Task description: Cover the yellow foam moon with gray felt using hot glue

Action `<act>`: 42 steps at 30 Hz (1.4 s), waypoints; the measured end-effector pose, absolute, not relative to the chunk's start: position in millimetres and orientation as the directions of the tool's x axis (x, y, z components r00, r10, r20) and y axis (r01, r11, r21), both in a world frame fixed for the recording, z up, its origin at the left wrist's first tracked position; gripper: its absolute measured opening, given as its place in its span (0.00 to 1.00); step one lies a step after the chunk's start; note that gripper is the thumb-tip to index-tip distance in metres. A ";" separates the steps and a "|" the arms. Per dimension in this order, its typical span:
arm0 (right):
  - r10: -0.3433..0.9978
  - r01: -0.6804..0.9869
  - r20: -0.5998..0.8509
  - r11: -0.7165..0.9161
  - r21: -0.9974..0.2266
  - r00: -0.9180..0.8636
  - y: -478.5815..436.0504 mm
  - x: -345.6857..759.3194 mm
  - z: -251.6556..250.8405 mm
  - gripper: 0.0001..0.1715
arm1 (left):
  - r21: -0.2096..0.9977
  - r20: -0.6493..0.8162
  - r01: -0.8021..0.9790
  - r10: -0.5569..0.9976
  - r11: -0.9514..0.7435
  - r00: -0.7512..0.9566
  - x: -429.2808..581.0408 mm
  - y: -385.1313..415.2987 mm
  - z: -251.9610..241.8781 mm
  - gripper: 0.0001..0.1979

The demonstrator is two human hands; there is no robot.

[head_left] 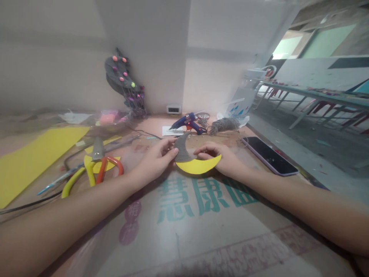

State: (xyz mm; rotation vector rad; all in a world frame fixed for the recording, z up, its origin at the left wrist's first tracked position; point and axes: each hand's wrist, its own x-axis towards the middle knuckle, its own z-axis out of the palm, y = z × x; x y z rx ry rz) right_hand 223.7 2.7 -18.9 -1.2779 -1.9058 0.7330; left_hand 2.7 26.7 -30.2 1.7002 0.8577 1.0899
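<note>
A yellow crescent cutout (197,166) is tilted in front of me above the table. Grey yarn (182,148) is wound tightly round its upper left half, while the lower right half shows bare yellow. My left hand (160,156) pinches the wound part, thumb in front and fingers behind. Curled behind the bare right tip is my right hand (221,156), its fingers closed; what they hold is hidden. A ball of grey yarn (224,125) lies farther back, beyond my right hand.
A blue glue gun (187,122) lies behind the crescent, near a small digital clock (173,109). Scissors (98,150) and a yellow sheet (37,157) lie left; a phone (271,156) lies right. A decorated grey crescent (121,77) stands against the wall.
</note>
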 end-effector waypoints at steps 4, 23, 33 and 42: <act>0.903 0.520 0.409 0.415 -0.747 -0.133 -3.9 225.2 -10.6 0.12 | 0.947 0.268 0.079 0.901 -0.312 0.341 1.9 28.1 -24.4 0.17; 0.926 0.502 0.072 0.265 -0.823 -0.371 -11.0 218.7 -10.6 0.20 | 0.867 0.155 0.372 0.889 -0.331 0.432 -1.8 19.9 -15.1 0.15; 0.935 0.484 0.047 0.224 -0.846 -0.351 -7.5 220.7 -14.8 0.23 | 0.830 0.222 0.371 0.856 -0.417 0.466 -2.3 22.7 -17.8 0.19; 0.960 0.446 0.071 0.190 -0.875 -0.270 -9.1 217.8 -10.3 0.23 | 0.853 0.235 0.340 0.873 -0.396 0.429 -1.9 22.7 -16.3 0.18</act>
